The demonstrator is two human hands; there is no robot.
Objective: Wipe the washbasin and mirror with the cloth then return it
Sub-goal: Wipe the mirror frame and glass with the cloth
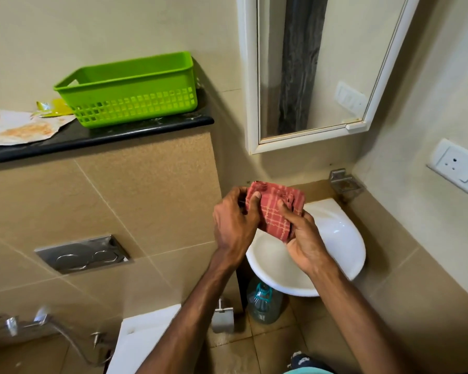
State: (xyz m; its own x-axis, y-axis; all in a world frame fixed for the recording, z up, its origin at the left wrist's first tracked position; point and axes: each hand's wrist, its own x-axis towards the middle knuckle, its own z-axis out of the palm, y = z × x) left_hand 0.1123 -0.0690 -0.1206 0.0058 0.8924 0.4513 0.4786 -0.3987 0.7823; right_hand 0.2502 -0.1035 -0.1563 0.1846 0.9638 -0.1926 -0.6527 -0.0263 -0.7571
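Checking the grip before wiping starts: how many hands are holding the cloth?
2. The left hand grips the left end of the cloth, and the right hand grips its lower right part. Both hands are over the washbasin and neither is hidden.

On the ledge [125, 132] sits a basket [135, 107]; washbasin [338, 233] below the mirror [341, 58].

Fairly bright, even, warm indoor light; soft shadow on the wall right of the green basket [127, 90] and below the mirror [335, 63] frame; small glare spots on the washbasin [343, 238] and chrome flush plate [83, 255]; tap [14, 325] at lower left smeared by blur; wide-angle bending of tile lines toward the edges; centre sharp
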